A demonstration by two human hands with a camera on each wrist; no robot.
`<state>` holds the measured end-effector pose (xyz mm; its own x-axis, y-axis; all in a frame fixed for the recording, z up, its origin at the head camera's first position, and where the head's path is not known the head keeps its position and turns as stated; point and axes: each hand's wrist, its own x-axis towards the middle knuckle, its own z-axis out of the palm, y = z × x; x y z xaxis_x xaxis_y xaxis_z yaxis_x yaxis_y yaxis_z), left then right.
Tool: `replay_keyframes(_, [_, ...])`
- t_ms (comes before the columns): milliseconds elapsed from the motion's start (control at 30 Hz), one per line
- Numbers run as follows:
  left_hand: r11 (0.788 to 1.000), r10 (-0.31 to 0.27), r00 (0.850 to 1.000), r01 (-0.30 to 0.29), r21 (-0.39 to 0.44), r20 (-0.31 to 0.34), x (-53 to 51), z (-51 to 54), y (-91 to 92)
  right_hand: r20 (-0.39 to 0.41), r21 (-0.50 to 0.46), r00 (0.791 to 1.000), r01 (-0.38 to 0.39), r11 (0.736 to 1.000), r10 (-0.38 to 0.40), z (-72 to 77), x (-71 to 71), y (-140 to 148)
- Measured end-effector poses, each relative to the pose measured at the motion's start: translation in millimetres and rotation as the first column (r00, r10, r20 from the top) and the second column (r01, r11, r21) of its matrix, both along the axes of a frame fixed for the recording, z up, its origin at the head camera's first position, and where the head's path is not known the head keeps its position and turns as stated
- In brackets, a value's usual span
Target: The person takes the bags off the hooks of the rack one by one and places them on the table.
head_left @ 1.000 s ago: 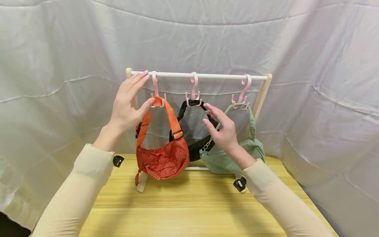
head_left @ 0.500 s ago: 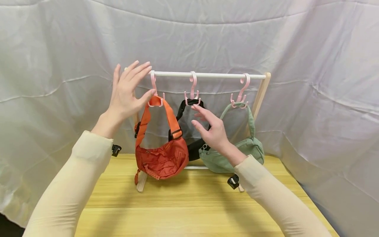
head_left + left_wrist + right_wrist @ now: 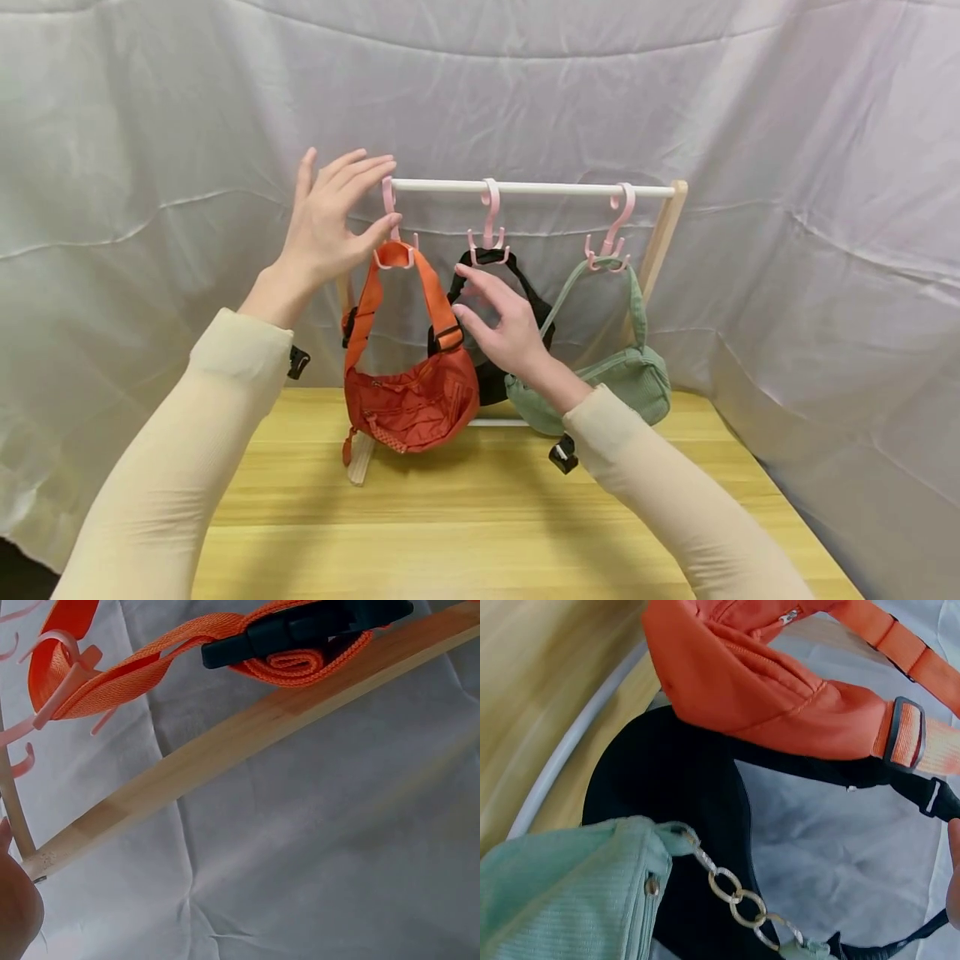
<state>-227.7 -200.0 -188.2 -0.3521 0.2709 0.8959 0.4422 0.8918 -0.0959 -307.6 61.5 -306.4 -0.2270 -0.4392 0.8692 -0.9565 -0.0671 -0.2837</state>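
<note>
A red-orange bag (image 3: 420, 408) hangs by its orange strap from a pink hook (image 3: 394, 254) at the rack's left. My left hand (image 3: 330, 217), fingers spread and fairly straight, is beside that hook's upper part; whether it touches is unclear. My right hand (image 3: 506, 325), fingers extended and thumb apart, holds nothing in front of the black bag (image 3: 492, 385), just right of the orange strap. The black bag hangs from the middle hook (image 3: 490, 218). On the right hook (image 3: 618, 221) hangs a green bag (image 3: 637, 387), its chain (image 3: 739, 896) showing in the right wrist view.
The rack has a white top bar (image 3: 555, 189), wooden side posts (image 3: 663, 237) and a white lower bar (image 3: 497, 423). It stands on a yellow wooden table (image 3: 450, 517). Grey cloth (image 3: 810, 275) hangs behind and at both sides.
My right hand has moved left, from near the green bag's strap across the black bag toward the orange strap. My left hand has risen slightly and its fingers have spread. The bags hang much as before.
</note>
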Motion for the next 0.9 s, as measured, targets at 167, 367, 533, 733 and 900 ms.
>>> replay_keyframes(167, [1.000, -0.003, 1.000, 0.003, -0.024, -0.011, -2.5, -1.5, -1.8, 0.038, -0.004, 0.999, 0.002, 1.000, -0.002, -0.8, 2.2, -12.9])
replay_keyframes(367, [1.000, -0.015, 1.000, 0.015, -0.012, -0.025, -3.3, -3.8, -1.2, 0.059, -0.049, 0.998, -0.011, 0.999, 0.014, -4.5, 2.6, -26.8])
replay_keyframes(533, [0.999, -0.036, 0.999, 0.036, 0.023, -0.022, -1.4, -5.8, -0.4, 0.089, -0.050, 0.996, 0.003, 0.999, 0.001, -5.3, 4.1, -35.0])
replay_keyframes(733, [0.998, -0.064, 0.997, 0.065, 0.026, -0.037, -1.7, -7.0, -1.0, 0.133, -0.065, 0.991, -0.008, 0.998, 0.017, -5.3, 4.4, -42.7])
replay_keyframes(900, [0.995, -0.091, 0.994, 0.093, 0.025, -0.060, -2.9, -6.9, -0.3, 0.187, -0.074, 0.982, -0.006, 0.997, 0.020, -6.7, 4.7, -46.7])
